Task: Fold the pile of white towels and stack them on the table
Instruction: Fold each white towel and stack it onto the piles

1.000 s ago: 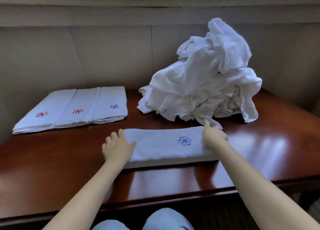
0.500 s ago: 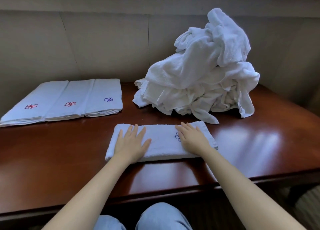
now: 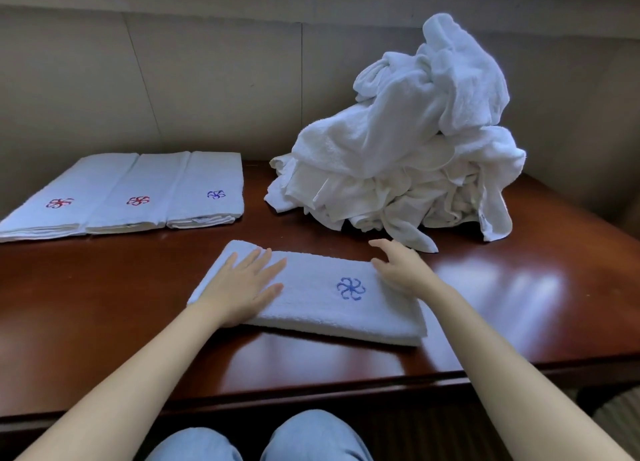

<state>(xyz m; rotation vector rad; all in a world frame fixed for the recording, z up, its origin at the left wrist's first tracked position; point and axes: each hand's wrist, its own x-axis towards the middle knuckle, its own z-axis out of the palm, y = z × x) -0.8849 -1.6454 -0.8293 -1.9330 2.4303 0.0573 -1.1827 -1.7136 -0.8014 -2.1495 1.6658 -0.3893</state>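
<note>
A folded white towel [image 3: 322, 304] with a blue emblem lies near the front of the dark wooden table [image 3: 519, 304]. My left hand [image 3: 244, 284] presses flat on its left end, fingers straight and spread. My right hand [image 3: 401, 270] rests at the towel's far right edge with fingers extended, covering that corner. A tall pile of crumpled white towels [image 3: 412, 155] stands at the back right. Three folded towels [image 3: 124, 193] lie side by side at the back left, two with red emblems and one with a blue emblem.
A beige wall [image 3: 207, 79] runs right behind the table. The table's front edge [image 3: 311, 394] is close to my knees in blue jeans [image 3: 263, 440]. Bare wood shows at the right of the folded towel.
The towel has turned slightly, its right end now nearer to me. My right hand slid off the emblem toward the far right edge. My left hand stays flat on the left end.
</note>
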